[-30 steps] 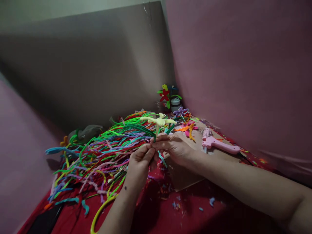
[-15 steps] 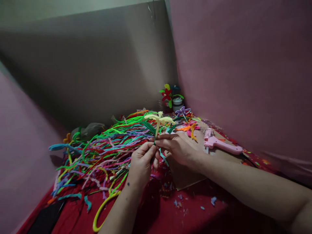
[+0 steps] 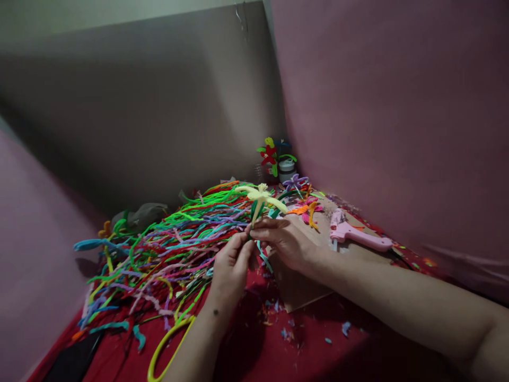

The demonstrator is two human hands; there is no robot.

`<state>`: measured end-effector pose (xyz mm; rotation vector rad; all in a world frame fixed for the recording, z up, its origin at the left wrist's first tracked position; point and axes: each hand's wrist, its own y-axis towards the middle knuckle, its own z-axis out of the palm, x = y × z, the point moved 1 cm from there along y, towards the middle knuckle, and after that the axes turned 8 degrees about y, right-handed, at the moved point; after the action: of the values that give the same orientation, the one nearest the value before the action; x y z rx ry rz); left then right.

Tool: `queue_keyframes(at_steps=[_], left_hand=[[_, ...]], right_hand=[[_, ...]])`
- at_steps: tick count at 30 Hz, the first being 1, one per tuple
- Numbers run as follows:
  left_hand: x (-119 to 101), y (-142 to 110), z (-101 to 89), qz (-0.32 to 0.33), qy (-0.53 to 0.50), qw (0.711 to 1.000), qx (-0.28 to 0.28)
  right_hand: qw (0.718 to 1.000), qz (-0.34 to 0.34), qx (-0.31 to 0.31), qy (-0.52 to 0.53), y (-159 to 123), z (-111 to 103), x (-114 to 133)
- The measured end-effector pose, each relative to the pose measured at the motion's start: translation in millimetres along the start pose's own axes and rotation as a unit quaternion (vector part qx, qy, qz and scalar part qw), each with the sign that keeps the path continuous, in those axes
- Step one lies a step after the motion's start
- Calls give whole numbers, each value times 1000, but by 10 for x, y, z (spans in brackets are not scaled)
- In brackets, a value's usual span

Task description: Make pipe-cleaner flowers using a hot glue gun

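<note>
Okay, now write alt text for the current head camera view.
Two bare hands, left and right, pinch the stem of a pale yellow fuzzy flower. Around them, a heap of colorful pipe cleaners and a pink glue gun lie over red cloth.

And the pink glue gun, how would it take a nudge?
The pink glue gun looks like hard plastic, so probably stiff, moving as one piece. Its long handle lies flat, so it would likelier swivel than roll. The dark cord at the handle's end may drag.
</note>
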<state>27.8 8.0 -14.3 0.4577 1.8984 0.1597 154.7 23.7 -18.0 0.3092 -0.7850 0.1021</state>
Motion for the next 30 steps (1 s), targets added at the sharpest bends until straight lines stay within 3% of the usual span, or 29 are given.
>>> queue_keyframes(at_steps=[2, 4, 9, 11, 18, 23, 26, 30], left_hand=[[32, -15, 27, 58, 106, 991, -61], [59, -21, 40, 64, 121, 987, -81], [43, 7, 19, -23, -68, 997, -12], [14, 17, 14, -49, -137, 989, 11], [-65, 10, 29, -162, -318, 932, 63], [-42, -9, 10, -162, -392, 897, 123], [-39, -19, 7, -157, -396, 894, 138], [-61, -17, -1, -145, -347, 919, 123]], right_hand=[[999, 3, -54, -9, -5, -14, -26], [997, 5, -64, -33, -11, -25, -40], [994, -3, 68, -90, -42, 11, 35], [991, 0, 87, -104, -51, 31, 81], [994, -27, 31, -102, 7, 21, 113], [990, -38, 63, -117, 28, -39, 79], [990, -34, 91, -102, 17, -53, 52], [993, -39, 39, -100, -51, 24, 107]])
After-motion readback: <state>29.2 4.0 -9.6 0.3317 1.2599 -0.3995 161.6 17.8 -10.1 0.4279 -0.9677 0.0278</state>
